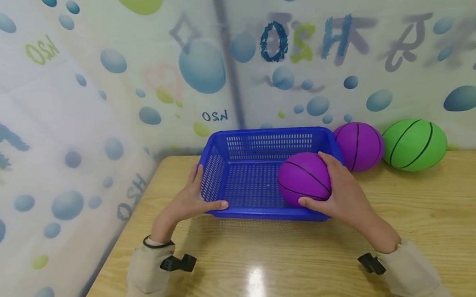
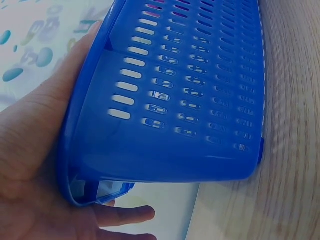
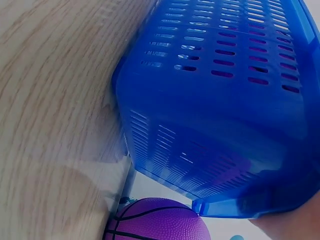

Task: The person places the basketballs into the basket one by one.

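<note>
A blue plastic basket point(image 1: 254, 212) with slotted walls stands on the wooden table. My left hand point(image 1: 186, 200) grips its left front corner, thumb along the front rim and fingers outside the left wall. In the left wrist view that hand point(image 2: 30, 150) is round the rim. Inside the basket's right end is a purple ball point(image 1: 302, 178) with black lines. My right hand point(image 1: 344, 192) holds this ball from the right, thumb in front and fingers behind. Only a small part of the right hand point(image 3: 295, 222) shows in the right wrist view, beside the basket rim.
Another purple ball point(image 1: 358, 147) sits just right of the basket, and a green ball point(image 1: 414, 144) lies beside it. A patterned cloth backdrop point(image 1: 144, 68) rises behind and to the left of the table point(image 1: 221, 262).
</note>
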The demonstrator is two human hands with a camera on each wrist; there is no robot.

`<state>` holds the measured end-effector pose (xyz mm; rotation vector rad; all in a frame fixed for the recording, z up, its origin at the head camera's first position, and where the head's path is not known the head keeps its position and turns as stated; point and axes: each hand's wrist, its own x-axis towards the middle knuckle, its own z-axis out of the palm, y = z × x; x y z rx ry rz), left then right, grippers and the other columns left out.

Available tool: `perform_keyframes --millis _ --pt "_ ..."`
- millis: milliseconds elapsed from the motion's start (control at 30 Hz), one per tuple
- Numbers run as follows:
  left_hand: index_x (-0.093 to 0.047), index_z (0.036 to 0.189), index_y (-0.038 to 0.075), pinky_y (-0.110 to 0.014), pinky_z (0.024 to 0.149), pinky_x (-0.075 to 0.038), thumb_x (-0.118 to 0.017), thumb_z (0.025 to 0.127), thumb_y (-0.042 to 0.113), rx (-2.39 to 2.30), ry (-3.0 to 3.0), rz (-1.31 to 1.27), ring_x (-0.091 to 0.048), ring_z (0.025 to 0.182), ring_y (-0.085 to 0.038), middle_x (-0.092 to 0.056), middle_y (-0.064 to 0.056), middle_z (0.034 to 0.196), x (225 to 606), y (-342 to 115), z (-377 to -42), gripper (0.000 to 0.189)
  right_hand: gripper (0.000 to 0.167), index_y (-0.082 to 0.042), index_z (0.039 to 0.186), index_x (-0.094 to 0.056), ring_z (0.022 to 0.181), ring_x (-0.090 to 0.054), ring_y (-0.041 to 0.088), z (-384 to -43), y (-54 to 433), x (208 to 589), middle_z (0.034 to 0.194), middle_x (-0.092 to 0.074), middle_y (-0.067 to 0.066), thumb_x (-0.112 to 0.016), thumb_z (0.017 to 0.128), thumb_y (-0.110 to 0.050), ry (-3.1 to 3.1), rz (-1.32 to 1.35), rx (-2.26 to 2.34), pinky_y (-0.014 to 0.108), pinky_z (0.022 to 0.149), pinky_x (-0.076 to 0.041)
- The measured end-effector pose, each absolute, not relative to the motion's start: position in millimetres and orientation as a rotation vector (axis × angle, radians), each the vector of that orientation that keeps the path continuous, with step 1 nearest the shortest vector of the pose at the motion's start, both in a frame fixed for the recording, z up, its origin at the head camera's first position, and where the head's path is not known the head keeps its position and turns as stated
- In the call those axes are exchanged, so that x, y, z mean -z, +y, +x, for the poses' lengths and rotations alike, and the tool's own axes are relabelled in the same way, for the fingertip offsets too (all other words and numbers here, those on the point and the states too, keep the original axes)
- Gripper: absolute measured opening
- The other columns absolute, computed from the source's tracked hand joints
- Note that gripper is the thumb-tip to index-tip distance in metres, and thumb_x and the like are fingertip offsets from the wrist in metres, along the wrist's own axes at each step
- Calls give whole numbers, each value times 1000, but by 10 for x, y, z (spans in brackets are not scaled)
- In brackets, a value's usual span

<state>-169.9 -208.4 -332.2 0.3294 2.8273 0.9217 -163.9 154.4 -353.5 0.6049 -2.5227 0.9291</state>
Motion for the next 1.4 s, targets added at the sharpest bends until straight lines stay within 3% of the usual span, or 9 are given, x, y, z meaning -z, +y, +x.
perform_keyframes --millis 367,633,933,1067,1400 --pt "12 148 9 -55 101 -27 -74 70 57 -935 2826 332 -14 135 -41 16 -12 153 3315 -2074 -1699 125 101 -3 143 -28 116 -43 42 -1628 1536 3520 139 -37 22 -79 68 -49 -2581 611 -886 60 85 -39" --pt "13 148 10 -55 101 -28 -73 70 57 -932 2828 327 -15 135 -42 16 -12 153 3322 -2080 -1704 126 95 -16 147 -28 121 -38 46 -1640 1532 3507 140 -36 25 -71 73 -56 -2658 618 -795 63 93 -30" --pt "13 148 11 -55 101 -28 -73 70 57 -923 2827 322 -14 135 -41 16 -11 153 3327 -2080 -1709 125 90 -12 148 -24 127 -32 44 -1626 1524 3477 139 -35 28 -59 82 -60 -2775 610 -684 61 102 -17" --pt "12 148 10 -55 101 -28 -73 70 57 -929 2829 312 -15 135 -41 15 -12 153 3330 -2086 -1704 125 83 -11 149 -23 128 -33 41 -1614 1518 3481 138 -37 28 -54 87 -57 -2796 629 -656 59 104 -14" --pt "13 148 11 -56 100 -29 -73 70 57 -929 2833 323 -16 135 -42 16 -11 153 3334 -2085 -1702 125 82 -11 149 -24 128 -32 41 -1599 1518 3473 139 -36 28 -53 87 -56 -2790 623 -661 58 104 -14"
